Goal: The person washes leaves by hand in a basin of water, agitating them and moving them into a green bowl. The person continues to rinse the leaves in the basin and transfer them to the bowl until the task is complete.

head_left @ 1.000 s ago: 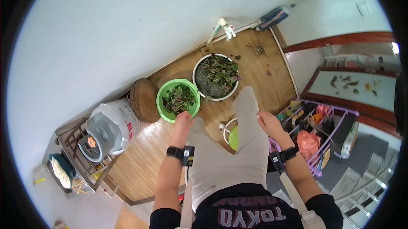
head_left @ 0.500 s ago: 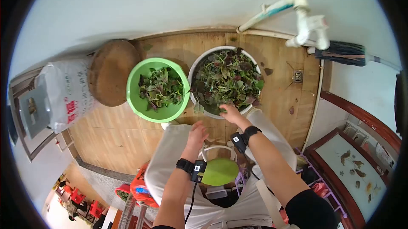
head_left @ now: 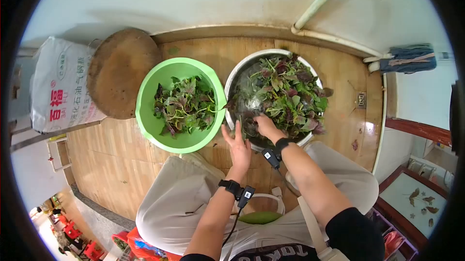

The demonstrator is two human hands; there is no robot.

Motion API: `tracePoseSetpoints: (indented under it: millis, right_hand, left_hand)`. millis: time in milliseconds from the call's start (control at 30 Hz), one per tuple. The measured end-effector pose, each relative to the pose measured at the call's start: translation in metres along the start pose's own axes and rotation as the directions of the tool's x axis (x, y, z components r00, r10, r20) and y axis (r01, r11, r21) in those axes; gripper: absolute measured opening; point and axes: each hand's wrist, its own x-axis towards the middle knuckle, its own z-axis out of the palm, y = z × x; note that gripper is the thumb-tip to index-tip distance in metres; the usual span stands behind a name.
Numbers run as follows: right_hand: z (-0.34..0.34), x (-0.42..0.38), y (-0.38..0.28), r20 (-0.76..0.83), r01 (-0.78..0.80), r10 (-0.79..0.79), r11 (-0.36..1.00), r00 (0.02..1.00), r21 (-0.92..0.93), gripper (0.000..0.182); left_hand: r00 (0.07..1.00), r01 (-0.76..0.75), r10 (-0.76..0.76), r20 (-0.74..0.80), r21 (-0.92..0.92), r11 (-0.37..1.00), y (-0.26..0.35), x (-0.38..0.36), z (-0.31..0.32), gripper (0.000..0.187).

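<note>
A round metal basin [head_left: 231, 86] holds water and a heap of purple-green leafy greens [head_left: 290, 91]. The greens lie mostly on its right side, with rippling water [head_left: 249, 99] showing at the left. My right hand [head_left: 267, 128] reaches over the near rim into the water; its fingertips are hidden among water and leaves. My left hand [head_left: 239, 152] is at the basin's near left rim with its fingers spread, beside a few leaves there. To the left stands a light green plastic basin [head_left: 145, 115] with a smaller pile of the same greens [head_left: 186, 103].
A round wooden board [head_left: 123, 74] leans against a white printed sack [head_left: 60, 86] at the left. White pipes [head_left: 334, 40] run along the wall. A floor drain [head_left: 361, 100] is at the right, below a hanging dark cloth [head_left: 411, 60]. Loose leaves lie on the wood-patterned floor [head_left: 111, 159].
My right hand has gone from the near rim down into the water. My left hand has moved forward to the rim, fingers spreading. The greens sit farther right; the view has shifted.
</note>
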Motion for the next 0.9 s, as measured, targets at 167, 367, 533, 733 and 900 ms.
tracePoseSetpoints:
  millis: [167, 367, 533, 733, 900]
  right_hand:
    - [-0.05, -0.057, -0.019, 0.003, -0.134, 0.163, 0.8, 0.987, 0.585, 0.048]
    - [-0.12, -0.085, -0.053, -0.073, -0.077, 0.145, 0.814, 0.987, 0.576, 0.064]
    - [-0.09, -0.08, -0.028, -0.136, 0.112, -0.063, 0.915, 0.989, 0.387, 0.065]
    - [-0.039, -0.039, -0.007, -0.028, 0.102, -0.099, 0.976, 0.995, 0.192, 0.045]
    - [-0.011, -0.027, 0.001, 0.069, 0.053, -0.063, 0.988, 0.996, 0.144, 0.052]
  left_hand:
    - [0.985, 0.117, -0.127, 0.116, 0.092, 0.989, -0.032, 0.009, -0.012, 0.022]
    - [0.992, 0.127, -0.118, 0.047, -0.323, 0.938, -0.008, 0.033, -0.032, 0.014]
    - [0.959, -0.275, 0.279, -0.051, 0.08, 0.958, 0.018, 0.059, -0.05, 0.012]
    - [0.958, -0.268, 0.233, 0.17, 0.228, 0.936, -0.025, 0.09, -0.046, 0.012]
    - [0.928, -0.36, 0.313, 0.2, 0.282, 0.889, -0.045, 0.101, -0.077, 0.01]
